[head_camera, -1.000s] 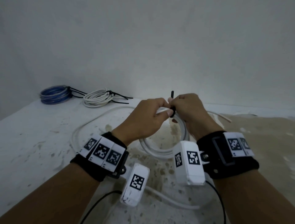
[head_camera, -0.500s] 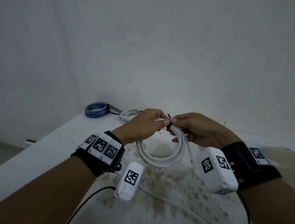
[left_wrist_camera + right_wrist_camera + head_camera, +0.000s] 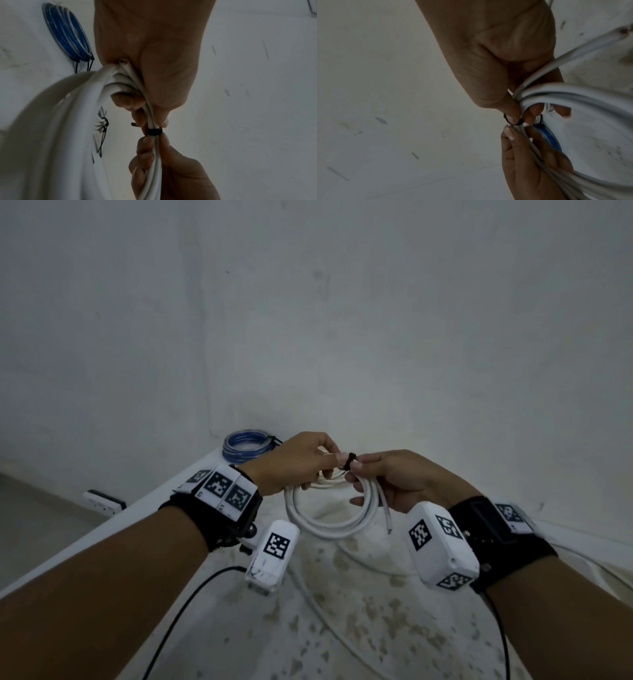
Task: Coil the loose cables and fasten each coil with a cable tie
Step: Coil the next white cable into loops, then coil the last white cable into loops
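Observation:
Both hands hold a white cable coil (image 3: pixel 329 529) up above the white table (image 3: pixel 219 642). A black cable tie (image 3: pixel 350 461) rings the bundled strands at the coil's top, between the two hands. My left hand (image 3: pixel 329 463) grips the strands just left of the tie. My right hand (image 3: pixel 363 470) curls round them on the other side. In the left wrist view the cable tie (image 3: pixel 154 132) sits tight between left hand (image 3: pixel 137 102) and right hand (image 3: pixel 150 148). The right wrist view shows the right thumb touching the cable tie (image 3: pixel 513 122). One cut cable end (image 3: pixel 387 525) hangs free.
A tied blue coil (image 3: pixel 245 444) lies at the table's far corner, with a tied white coil (image 3: pixel 102 125) near it. Loose white cable (image 3: pixel 325 604) trails over the stained tabletop, and more lies at the right (image 3: pixel 589 563). The table's left edge (image 3: pixel 102 529) drops to the floor.
Both hands have lifted the white coil off the table and carried it left towards the blue coil. The tie's tail no longer stands up above the fingers.

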`<action>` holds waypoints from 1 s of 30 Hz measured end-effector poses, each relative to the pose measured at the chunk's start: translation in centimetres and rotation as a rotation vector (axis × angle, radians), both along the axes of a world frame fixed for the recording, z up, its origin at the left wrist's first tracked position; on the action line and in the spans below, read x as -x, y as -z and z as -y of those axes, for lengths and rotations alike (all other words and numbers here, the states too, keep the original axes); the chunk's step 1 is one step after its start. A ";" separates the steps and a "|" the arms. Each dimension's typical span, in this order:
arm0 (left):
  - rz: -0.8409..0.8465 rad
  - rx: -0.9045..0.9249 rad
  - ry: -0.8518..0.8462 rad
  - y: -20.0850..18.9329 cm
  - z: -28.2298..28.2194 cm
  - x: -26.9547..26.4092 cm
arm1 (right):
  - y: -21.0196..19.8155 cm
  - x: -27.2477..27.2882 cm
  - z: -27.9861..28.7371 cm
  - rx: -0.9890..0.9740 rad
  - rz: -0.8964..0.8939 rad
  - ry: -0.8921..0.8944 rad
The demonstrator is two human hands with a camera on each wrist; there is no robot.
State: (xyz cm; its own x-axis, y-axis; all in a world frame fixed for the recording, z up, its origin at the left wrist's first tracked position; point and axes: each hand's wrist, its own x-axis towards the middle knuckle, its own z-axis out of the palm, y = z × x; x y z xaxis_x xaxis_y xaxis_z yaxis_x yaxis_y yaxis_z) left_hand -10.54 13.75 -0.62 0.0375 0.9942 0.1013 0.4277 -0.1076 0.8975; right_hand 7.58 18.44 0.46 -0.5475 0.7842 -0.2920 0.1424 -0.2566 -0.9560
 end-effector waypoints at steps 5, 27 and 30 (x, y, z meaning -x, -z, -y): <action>-0.067 0.033 -0.195 1.9 -2.6 3.6 | 0.6 3.0 -5.0 -0.011 -0.061 0.306; -0.180 0.130 -0.272 7.1 -1.9 4.8 | 6.7 6.2 -10.0 -0.505 0.532 0.351; -0.216 0.140 -0.258 7.0 -1.3 4.2 | 6.9 6.0 -9.0 -0.164 0.131 0.585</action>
State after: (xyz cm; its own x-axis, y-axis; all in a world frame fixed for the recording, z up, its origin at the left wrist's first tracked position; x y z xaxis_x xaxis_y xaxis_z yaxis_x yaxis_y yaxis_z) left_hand -14.78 15.10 -7.62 -0.2106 0.9774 -0.0189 0.6059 0.1457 0.7821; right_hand 1.55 27.45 -6.42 0.0186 0.9839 -0.1779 0.1418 -0.1787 -0.9736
